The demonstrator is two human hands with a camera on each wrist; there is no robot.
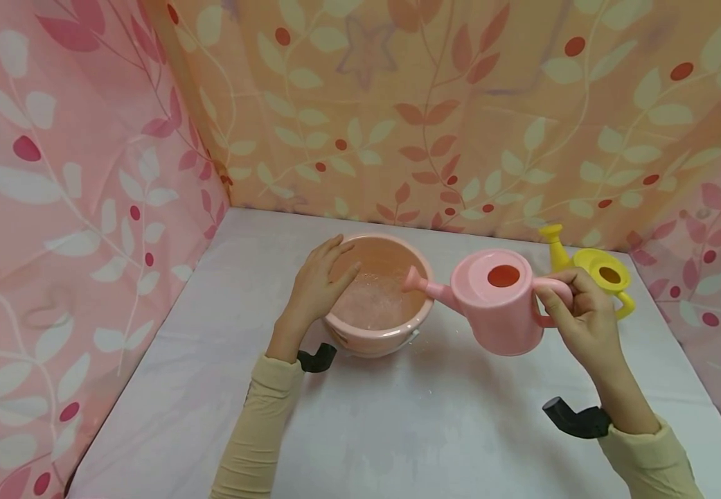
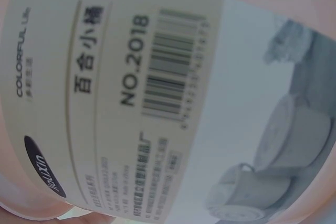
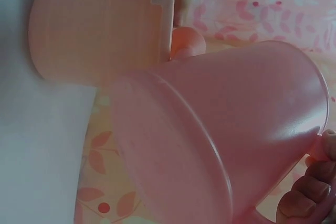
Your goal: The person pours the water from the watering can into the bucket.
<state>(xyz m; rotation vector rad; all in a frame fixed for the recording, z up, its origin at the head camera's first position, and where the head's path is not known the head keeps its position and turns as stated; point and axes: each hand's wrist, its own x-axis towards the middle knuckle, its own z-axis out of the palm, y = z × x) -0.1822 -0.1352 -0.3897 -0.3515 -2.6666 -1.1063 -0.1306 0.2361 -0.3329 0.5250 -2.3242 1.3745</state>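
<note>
A pink watering can (image 1: 502,312) hangs above the table, its spout (image 1: 419,281) over the rim of a pale pink bucket (image 1: 375,339). My right hand (image 1: 584,312) grips the can by its handle; curled fingers (image 3: 302,198) show around it in the right wrist view. Rippled, bubbly water (image 1: 372,298) lies in the bucket. At the bucket's left rim is my left hand (image 1: 319,281), its fingers and thumb extended over the opening. A printed label (image 2: 115,103) on the bucket's side fills most of the left wrist view.
Behind my right hand stands a yellow watering can (image 1: 597,267) near the back right corner. The white table (image 1: 397,430) is bounded by patterned cloth walls (image 1: 366,125). A pale bucket handle (image 1: 413,337) hangs at the front, and small drops lie on the table nearby.
</note>
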